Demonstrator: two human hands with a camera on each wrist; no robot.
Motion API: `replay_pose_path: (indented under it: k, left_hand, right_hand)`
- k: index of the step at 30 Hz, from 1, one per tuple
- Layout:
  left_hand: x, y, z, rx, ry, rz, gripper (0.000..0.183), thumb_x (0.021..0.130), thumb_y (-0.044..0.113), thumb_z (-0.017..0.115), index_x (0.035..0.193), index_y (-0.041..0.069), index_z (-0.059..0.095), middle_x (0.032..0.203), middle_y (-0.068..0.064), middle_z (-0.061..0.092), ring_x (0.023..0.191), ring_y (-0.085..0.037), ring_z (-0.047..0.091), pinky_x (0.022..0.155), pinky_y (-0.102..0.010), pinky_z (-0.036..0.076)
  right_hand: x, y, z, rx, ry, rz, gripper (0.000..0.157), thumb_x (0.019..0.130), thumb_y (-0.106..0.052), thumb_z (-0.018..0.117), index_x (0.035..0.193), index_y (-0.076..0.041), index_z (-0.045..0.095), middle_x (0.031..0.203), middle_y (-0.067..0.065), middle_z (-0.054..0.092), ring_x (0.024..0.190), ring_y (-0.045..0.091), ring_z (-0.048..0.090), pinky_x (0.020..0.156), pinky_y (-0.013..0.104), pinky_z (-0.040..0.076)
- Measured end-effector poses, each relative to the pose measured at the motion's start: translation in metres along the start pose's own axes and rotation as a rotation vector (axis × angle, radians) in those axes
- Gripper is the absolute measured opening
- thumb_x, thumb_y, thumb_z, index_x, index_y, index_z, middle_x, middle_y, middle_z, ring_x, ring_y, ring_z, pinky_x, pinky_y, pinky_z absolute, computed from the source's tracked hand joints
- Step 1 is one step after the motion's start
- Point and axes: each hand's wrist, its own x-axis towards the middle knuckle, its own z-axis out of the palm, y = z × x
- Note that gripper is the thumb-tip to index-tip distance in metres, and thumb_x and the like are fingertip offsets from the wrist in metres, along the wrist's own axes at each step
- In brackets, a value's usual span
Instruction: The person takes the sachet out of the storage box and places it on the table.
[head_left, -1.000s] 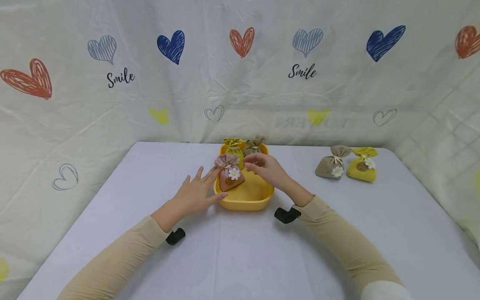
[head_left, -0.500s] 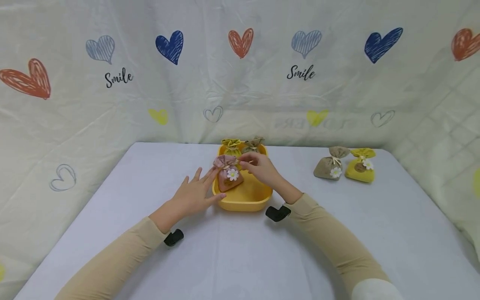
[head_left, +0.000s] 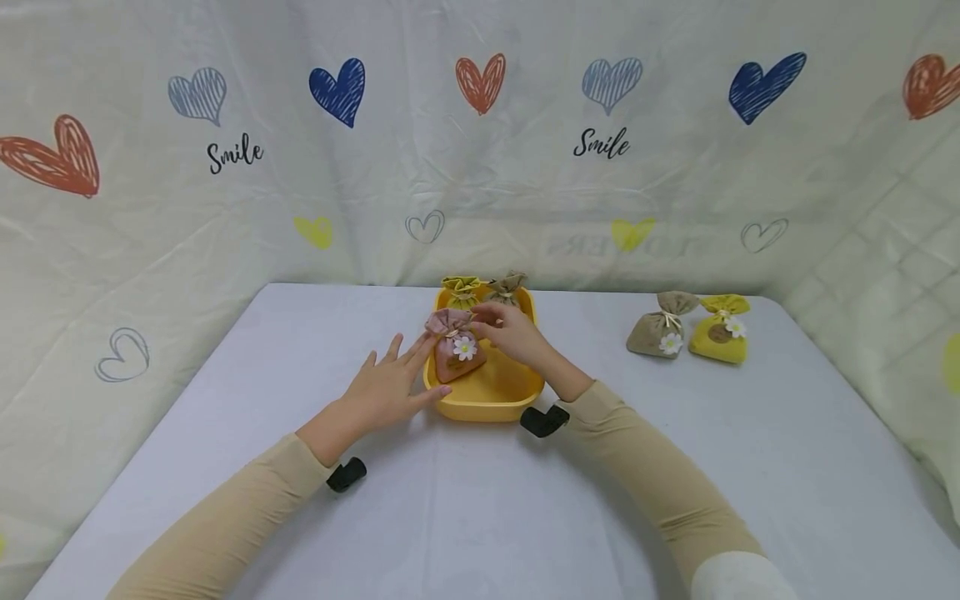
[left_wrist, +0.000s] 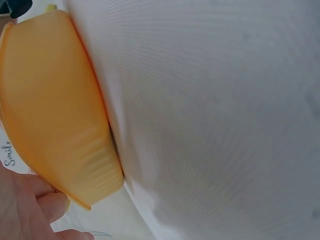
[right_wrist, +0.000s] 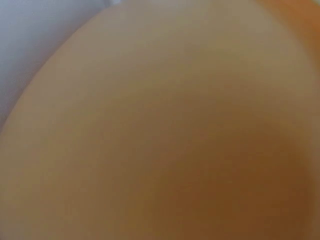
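Observation:
A pink drawstring pouch (head_left: 457, 354) with a white flower leans in the left part of a yellow tray (head_left: 491, 410). My left hand (head_left: 384, 392) has its fingers spread, with fingertips against the pouch's left side and the tray's rim; the left wrist view shows these fingers at the tray's rim (left_wrist: 37, 175). At the pouch's gathered neck, my right hand (head_left: 517, 335) pinches with thumb and forefinger. Behind it in the tray stand a yellow pouch (head_left: 461, 292) and a brown pouch (head_left: 507, 287), both partly hidden. The right wrist view is a blurred close-up of the tray's wall (right_wrist: 160, 125).
To the right on the white-covered table (head_left: 480, 500) sit another brown pouch (head_left: 651, 335) and another yellow pouch (head_left: 717, 340), each with a white flower. A white curtain (head_left: 525, 183) printed with hearts hangs behind the table.
My right hand has moved left, from beside the pink pouch to its neck. The left hand keeps its place, and the pouches look unmoved.

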Motion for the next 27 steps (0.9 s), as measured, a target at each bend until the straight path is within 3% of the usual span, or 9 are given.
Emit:
replay_pose_path:
  k: [4, 14, 22, 27]
  left_hand:
    - [-0.001, 0.000, 0.000, -0.001, -0.002, 0.000, 0.093, 0.098, 0.071, 0.045, 0.166, 0.015, 0.015, 0.168, -0.007, 0.021, 0.154, -0.044, 0.009, 0.115, -0.072, 0.015]
    - [-0.002, 0.001, -0.002, 0.000, -0.013, 0.000, 0.093, 0.099, 0.072, 0.044, 0.164, 0.009, 0.022, 0.167, -0.010, 0.024, 0.154, -0.044, 0.008, 0.115, -0.072, 0.014]
    - [-0.002, 0.001, -0.003, 0.016, -0.015, 0.010, 0.092, 0.099, 0.071, 0.044, 0.164, 0.010, 0.022, 0.170, -0.005, 0.016, 0.154, -0.044, 0.008, 0.115, -0.072, 0.015]
    - [-0.002, 0.001, -0.004, 0.010, -0.010, 0.011, 0.094, 0.098, 0.072, 0.044, 0.166, 0.013, 0.016, 0.170, -0.003, 0.015, 0.154, -0.044, 0.009, 0.115, -0.072, 0.015]
  right_hand:
    - [0.003, -0.001, 0.002, -0.006, -0.023, 0.007, 0.038, 0.106, -0.018, 0.060, 0.137, 0.003, 0.060, 0.131, 0.018, 0.064, 0.113, 0.029, 0.063, 0.094, 0.045, 0.055]
    - [0.003, -0.003, 0.006, -0.065, 0.048, -0.050, 0.022, 0.103, -0.013, 0.064, 0.117, 0.002, 0.068, 0.116, 0.016, 0.069, 0.110, 0.029, 0.064, 0.098, 0.039, 0.053]
    - [-0.002, -0.002, 0.006, 0.001, 0.064, -0.159, 0.016, 0.104, -0.010, 0.061, 0.115, 0.002, 0.066, 0.113, 0.016, 0.070, 0.108, 0.030, 0.067, 0.097, 0.042, 0.054]
    - [-0.005, -0.002, 0.002, 0.015, 0.080, -0.160, 0.018, 0.105, -0.013, 0.061, 0.116, -0.001, 0.065, 0.117, 0.016, 0.070, 0.112, 0.031, 0.067, 0.102, 0.045, 0.051]
